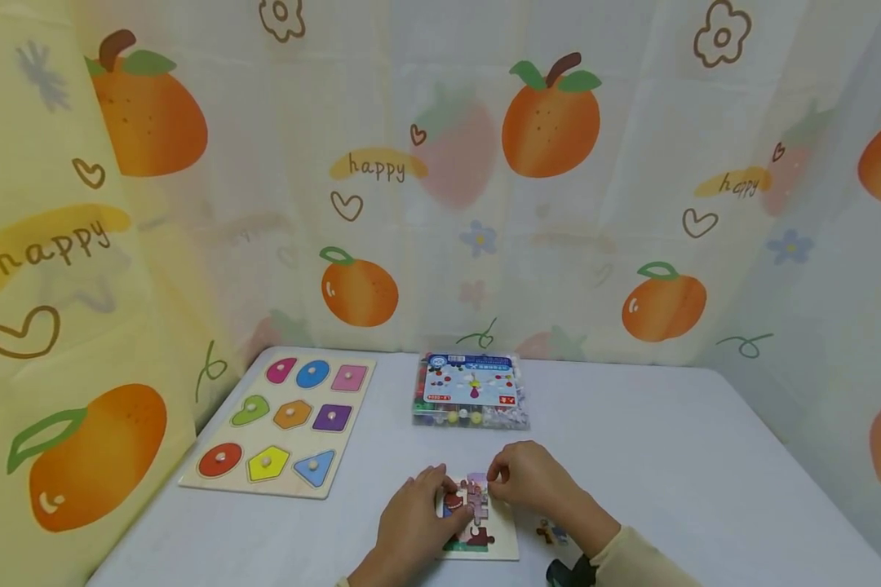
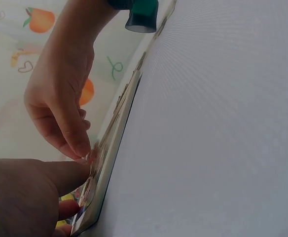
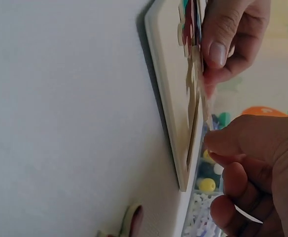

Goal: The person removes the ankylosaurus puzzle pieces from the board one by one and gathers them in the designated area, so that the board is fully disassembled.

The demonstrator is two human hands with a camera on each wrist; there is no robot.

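Printed curtain [image 1: 440, 244] with oranges, hearts and the word "happy" encloses a white counter [image 1: 631, 440]. Far left on it lies a wooden shape board [image 1: 301, 442] holding nine coloured knobbed shapes; at the far middle is a clear box [image 1: 471, 391] of beads with a blue-topped label. At the near middle lies the jigsaw board [image 1: 503, 540], its pale base partly covered with pink, purple and dark red pieces. The left hand [image 1: 417, 518] rests at the board's left side, thumb and fingers spread apart, the thumb over the pieces. The right hand [image 1: 536, 477], above its far right part, pinches a thin puzzle piece [image 3: 208, 120] between thumb and forefinger, seen nearly edge-on. Loose pieces [image 1: 544, 532] lie just right of the board, beside the right forearm.
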